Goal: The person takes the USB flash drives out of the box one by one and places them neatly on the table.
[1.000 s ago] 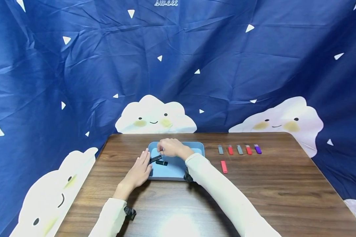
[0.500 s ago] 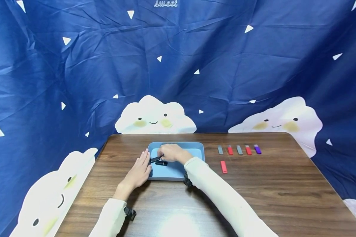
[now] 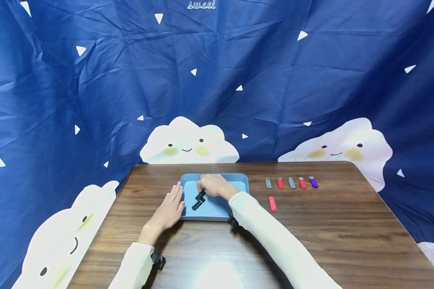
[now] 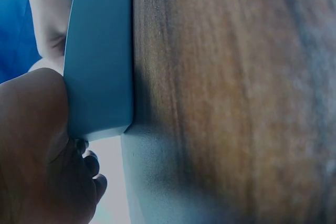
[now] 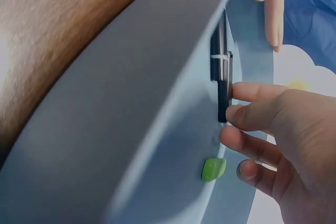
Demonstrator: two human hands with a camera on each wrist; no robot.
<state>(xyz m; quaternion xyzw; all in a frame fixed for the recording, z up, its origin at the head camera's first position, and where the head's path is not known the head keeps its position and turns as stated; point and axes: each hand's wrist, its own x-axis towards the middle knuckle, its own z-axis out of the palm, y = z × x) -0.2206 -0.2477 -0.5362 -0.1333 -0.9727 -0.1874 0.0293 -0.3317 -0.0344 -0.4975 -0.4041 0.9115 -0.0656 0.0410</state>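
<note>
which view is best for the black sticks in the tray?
Head view: both black sticks show whole on the blue tray, right hand at one end. Right wrist shows them edge-on by the fingertips. Left wrist shows none.

Tray (image 3: 238, 178): on the table (image 3: 347, 233), toward its back edge, left of middle; two sticks (image 3: 199, 200) lie in its left half, with my right hand (image 3: 211, 185) touching the rear one and my left hand (image 3: 170, 208) against the tray's left wall. Row of five drives (image 3: 291, 183): right of the tray, along the back edge. Single drive (image 3: 272, 203): just in front of that row's left end.
</note>
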